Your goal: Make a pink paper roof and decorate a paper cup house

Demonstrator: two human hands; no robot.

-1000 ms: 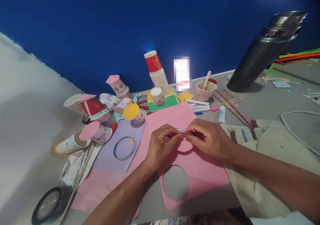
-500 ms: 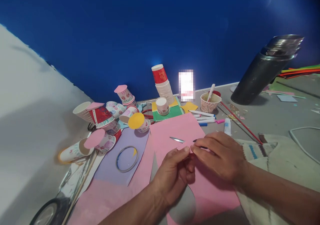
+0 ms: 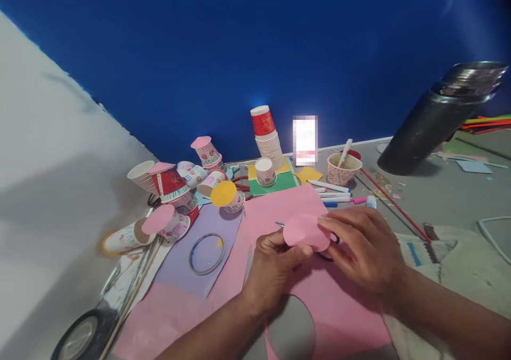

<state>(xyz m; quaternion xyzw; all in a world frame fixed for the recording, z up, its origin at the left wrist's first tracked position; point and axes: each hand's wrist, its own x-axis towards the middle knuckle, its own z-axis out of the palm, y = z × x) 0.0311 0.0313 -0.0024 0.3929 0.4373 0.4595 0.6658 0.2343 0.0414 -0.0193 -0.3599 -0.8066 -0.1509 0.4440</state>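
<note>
A pink paper circle (image 3: 304, 233) is held up between my two hands, its flat face towards me. My left hand (image 3: 273, 256) pinches its lower left edge, thumb on top. The fingers of my right hand (image 3: 365, 251) grip its right edge. Behind the circle lie scissors, mostly hidden; a blade tip (image 3: 280, 224) and part of a black handle (image 3: 336, 238) show. Beneath my hands is a pink paper sheet (image 3: 279, 203) with a round hole cut in it.
Decorated paper cups (image 3: 171, 226) with paper tops stand or lie at left, near a tape ring (image 3: 207, 254). Stacked cups (image 3: 269, 149) rise at the back. Markers (image 3: 333, 195), a patterned cup (image 3: 343, 171) and a black flask (image 3: 435, 120) are to the right.
The pink circle, hidden between my fingers before, has been turned up to face me. It now covers most of the scissors. The whole view has shifted slightly.
</note>
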